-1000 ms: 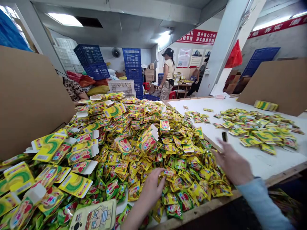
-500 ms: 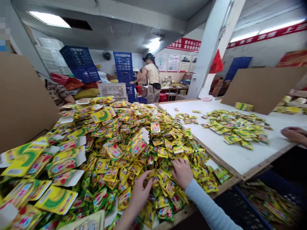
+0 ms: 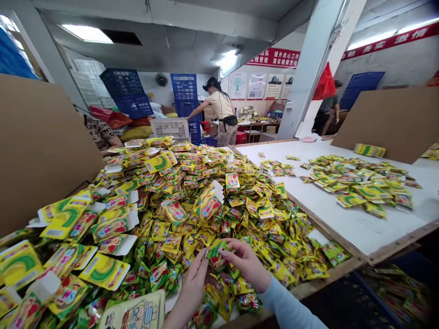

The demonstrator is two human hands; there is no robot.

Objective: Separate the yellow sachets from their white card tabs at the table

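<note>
Sachet [image 3: 215, 255]: one yellow-green foil pack, pinched by both hands' fingertips, just above the heap.
Left hand [image 3: 195, 285]: fingers closed on the pack's left side.
Right hand [image 3: 246, 266]: fingers closed on its right side; light-blue sleeve.
Heap of sachets [image 3: 178, 214]: large mound beyond the fingers, spilling under them.
Printed cartons [image 3: 65, 217]: opened, left of the fingers, on the heap.
Loose sachets [image 3: 360, 185]: smaller spread on white board [image 3: 377, 233], right of the fingers.
Balance: most packs in heap, far fewer on board.
</note>
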